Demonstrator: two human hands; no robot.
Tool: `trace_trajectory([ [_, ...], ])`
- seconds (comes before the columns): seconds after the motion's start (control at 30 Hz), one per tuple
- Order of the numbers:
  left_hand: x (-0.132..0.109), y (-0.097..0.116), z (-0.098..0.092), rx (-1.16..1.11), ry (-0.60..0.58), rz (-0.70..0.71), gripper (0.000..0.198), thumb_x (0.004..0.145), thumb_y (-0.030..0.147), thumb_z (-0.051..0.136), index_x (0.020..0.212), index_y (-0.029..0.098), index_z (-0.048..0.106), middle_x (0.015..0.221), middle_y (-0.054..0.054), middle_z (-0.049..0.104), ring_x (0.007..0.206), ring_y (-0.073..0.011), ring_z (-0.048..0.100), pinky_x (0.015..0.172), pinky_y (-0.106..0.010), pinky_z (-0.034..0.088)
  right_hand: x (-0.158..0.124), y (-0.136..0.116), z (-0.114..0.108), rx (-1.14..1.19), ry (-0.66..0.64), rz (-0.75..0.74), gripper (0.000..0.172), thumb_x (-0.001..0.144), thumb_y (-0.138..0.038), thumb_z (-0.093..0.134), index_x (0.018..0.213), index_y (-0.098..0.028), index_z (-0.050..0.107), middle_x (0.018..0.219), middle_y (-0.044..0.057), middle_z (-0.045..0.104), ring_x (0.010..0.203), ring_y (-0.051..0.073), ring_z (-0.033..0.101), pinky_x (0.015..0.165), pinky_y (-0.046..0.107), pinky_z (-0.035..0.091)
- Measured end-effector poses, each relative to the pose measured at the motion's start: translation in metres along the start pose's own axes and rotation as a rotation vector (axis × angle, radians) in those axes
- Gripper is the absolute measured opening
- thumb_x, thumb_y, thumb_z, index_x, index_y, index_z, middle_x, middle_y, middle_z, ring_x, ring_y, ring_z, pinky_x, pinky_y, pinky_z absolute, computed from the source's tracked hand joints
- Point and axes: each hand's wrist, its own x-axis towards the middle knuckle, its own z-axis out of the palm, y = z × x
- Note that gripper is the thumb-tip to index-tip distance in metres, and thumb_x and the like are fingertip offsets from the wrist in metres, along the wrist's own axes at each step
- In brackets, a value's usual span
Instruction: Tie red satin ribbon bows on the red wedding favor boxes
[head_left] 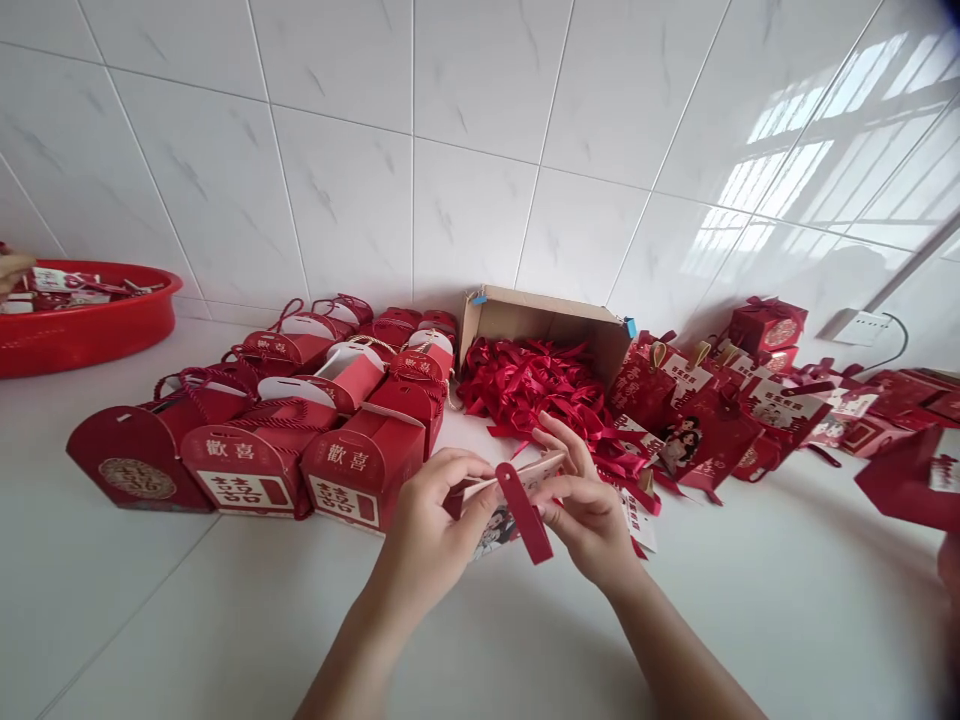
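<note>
Low over the white tiled floor, my left hand (431,525) and my right hand (581,505) together pinch a flat, unfolded red gift box (517,500). It has a printed picture on one side and a red tab that sticks out towards me. Both hands have their fingers closed on its edges. Just behind the hands lies a heap of red ribbons (529,385) that spills out of a tipped cardboard box (544,320).
Assembled red gift boxes with rope handles (300,420) stand in rows at the left. Flat red boxes and cards (720,410) are piled at the right. A red plastic basin (82,315) sits far left, and a wall socket (855,325) far right.
</note>
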Motion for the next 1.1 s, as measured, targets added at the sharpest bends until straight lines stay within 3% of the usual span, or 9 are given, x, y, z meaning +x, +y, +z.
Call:
trace_trajectory([
  [0.1,0.001,0.000,0.001,-0.046,-0.014,0.019,0.015,0.086,0.032,0.059,0.084,0.018,0.065,0.102,-0.005,0.065,0.092,-0.0180,0.063,0.076,-0.023,0.050,0.000,0.003,0.002,-0.038,0.057,-0.032,0.011,0.082,-0.025,0.067,0.085,-0.032,0.075,0.142,0.001,0.042,0.129,0.029,0.042,0.107,0.049,0.035],
  [0.3,0.000,0.002,0.000,-0.010,-0.025,0.010,0.018,0.088,0.030,0.055,0.078,0.018,0.065,0.071,0.001,0.065,0.063,-0.0134,0.057,0.059,-0.021,0.044,0.000,0.001,0.004,-0.057,0.066,0.015,0.009,0.082,-0.027,0.067,0.087,-0.030,0.074,0.132,0.006,0.049,0.124,0.029,0.047,0.100,0.044,0.042],
  [0.5,0.001,0.004,0.000,-0.015,-0.011,-0.004,0.018,0.087,0.032,0.057,0.080,0.018,0.067,0.074,0.000,0.066,0.064,-0.0137,0.058,0.060,-0.021,0.044,-0.001,0.000,0.005,-0.089,0.058,-0.008,0.009,0.084,-0.024,0.065,0.087,-0.028,0.073,0.125,0.009,0.053,0.120,0.028,0.050,0.093,0.041,0.047],
  [0.67,0.001,0.000,0.001,-0.016,-0.008,-0.019,0.013,0.085,0.029,0.061,0.081,0.019,0.068,0.063,0.004,0.060,0.061,-0.0120,0.056,0.059,-0.020,0.043,-0.001,0.002,0.007,-0.135,0.071,-0.071,0.011,0.085,-0.021,0.063,0.088,-0.027,0.071,0.124,0.008,0.052,0.110,0.025,0.056,0.086,0.040,0.051],
  [0.8,0.000,-0.001,0.001,-0.058,-0.084,-0.017,0.012,0.086,0.029,0.061,0.085,0.020,0.068,0.075,0.002,0.066,0.066,-0.0131,0.058,0.061,-0.020,0.045,-0.003,0.007,0.009,-0.144,0.085,-0.131,0.014,0.085,-0.016,0.061,0.089,-0.027,0.069,0.124,0.008,0.050,0.109,0.024,0.057,0.084,0.038,0.051],
  [0.87,0.000,0.000,0.001,-0.058,-0.116,0.007,0.013,0.086,0.030,0.061,0.085,0.020,0.068,0.078,0.001,0.067,0.069,-0.0138,0.059,0.062,-0.021,0.045,-0.003,0.010,0.011,-0.089,0.169,-0.178,0.022,0.084,-0.015,0.062,0.101,-0.029,0.061,0.125,0.007,0.049,0.116,0.025,0.053,0.090,0.042,0.048],
  [0.93,0.000,0.001,0.000,-0.033,-0.128,0.022,0.015,0.087,0.031,0.061,0.082,0.019,0.068,0.072,0.001,0.065,0.064,-0.0129,0.058,0.057,-0.020,0.044,-0.003,0.014,0.012,-0.010,0.246,-0.165,0.044,0.082,-0.018,0.065,0.119,-0.032,0.046,0.127,0.009,0.049,0.118,0.025,0.051,0.095,0.045,0.045],
  [1.0,0.000,0.002,-0.002,-0.006,-0.129,0.030,0.017,0.087,0.032,0.061,0.079,0.019,0.068,0.068,0.001,0.062,0.062,-0.0124,0.058,0.055,-0.019,0.043,-0.003,0.016,0.014,0.049,0.223,-0.080,0.052,0.082,-0.024,0.067,0.124,-0.028,0.038,0.119,0.010,0.054,0.107,0.023,0.057,0.087,0.041,0.049],
  [1.1,0.001,0.003,-0.006,0.030,-0.160,0.048,0.016,0.086,0.032,0.062,0.081,0.019,0.069,0.073,0.000,0.065,0.070,-0.0144,0.061,0.063,-0.021,0.047,-0.005,0.015,0.018,0.077,0.161,-0.016,0.026,0.083,-0.029,0.066,0.099,-0.023,0.047,0.087,0.003,0.058,0.074,0.015,0.058,0.059,0.026,0.049],
])
